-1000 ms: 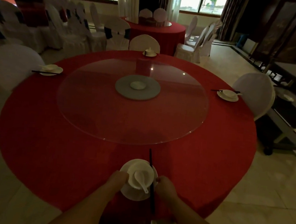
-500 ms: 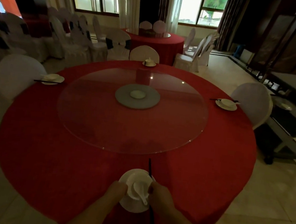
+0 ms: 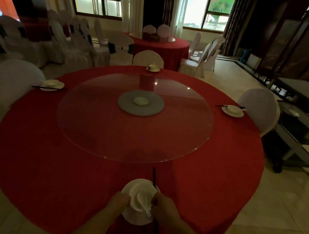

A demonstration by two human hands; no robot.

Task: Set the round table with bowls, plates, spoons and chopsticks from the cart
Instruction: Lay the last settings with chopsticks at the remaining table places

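At the near edge of the round red table (image 3: pixel 69 165) a white plate (image 3: pixel 136 219) carries a white bowl (image 3: pixel 140 193) with a white spoon (image 3: pixel 143 202) in it. Black chopsticks (image 3: pixel 154 177) lie along the plate's right side. My left hand (image 3: pixel 118 201) holds the bowl's left rim with curled fingers. My right hand (image 3: pixel 162 202) pinches the bowl's right rim, over the chopsticks. Three other settings of plate, bowl, spoon and chopsticks stand at the left (image 3: pixel 52 85), far (image 3: pixel 153 68) and right (image 3: pixel 232 110).
A glass turntable (image 3: pixel 92 129) fills the table's middle. White-covered chairs stand at the left (image 3: pixel 11 82), far side (image 3: pixel 148 58) and right (image 3: pixel 260 108). The dark cart (image 3: pixel 302 142) with a dish on it is at the right. Another red table stands behind.
My right hand has moved left from beside the chopsticks onto the bowl's right rim. My head has tilted up, so more of the room shows.
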